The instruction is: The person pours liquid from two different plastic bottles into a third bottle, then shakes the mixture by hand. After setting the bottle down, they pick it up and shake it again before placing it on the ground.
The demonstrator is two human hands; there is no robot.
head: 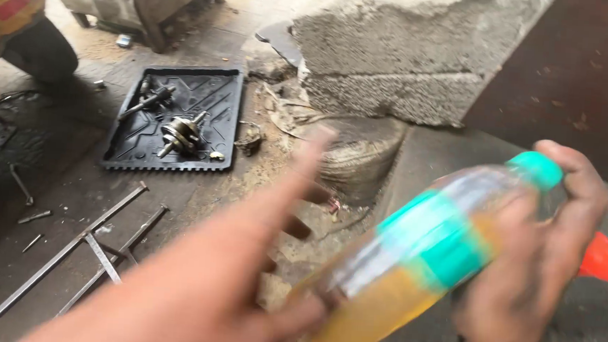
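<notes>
Both your hands are on the plastic bottle (410, 260), which lies tilted across the lower middle of the view, its base low near your left hand (242, 286) and its neck up to the right. Your right hand (542, 267) is closed around the upper part of the bottle, with fingers curled over the turquoise cap (536, 168). Your left hand is blurred; its fingers are stretched out and apart, the index pointing up, and only the thumb side seems to touch the bottle base. If it really grips the bottle, I cannot tell.

The bottle is clear, with a turquoise label band around the middle and a yellow-orange liquid which fills the lower part.

Behind your right hand, a red-orange funnel-like piece (603, 259) shows at the right edge. Just beyond the bottle, a rough concrete block (400, 51) stands on the ground, and a grey rounded lump (364, 153) sits at its foot, so the room ahead is closed there. To the left the floor is more open: a black plastic tray (220, 111) lies well apart from your hands, holding a crankshaft (181, 133) and another metal part (152, 99). Nearer to you on the left, thin metal bars (99, 247) lie across the dirty floor. At the top left corner, another person's leg (43, 53) is partly seen.
</notes>
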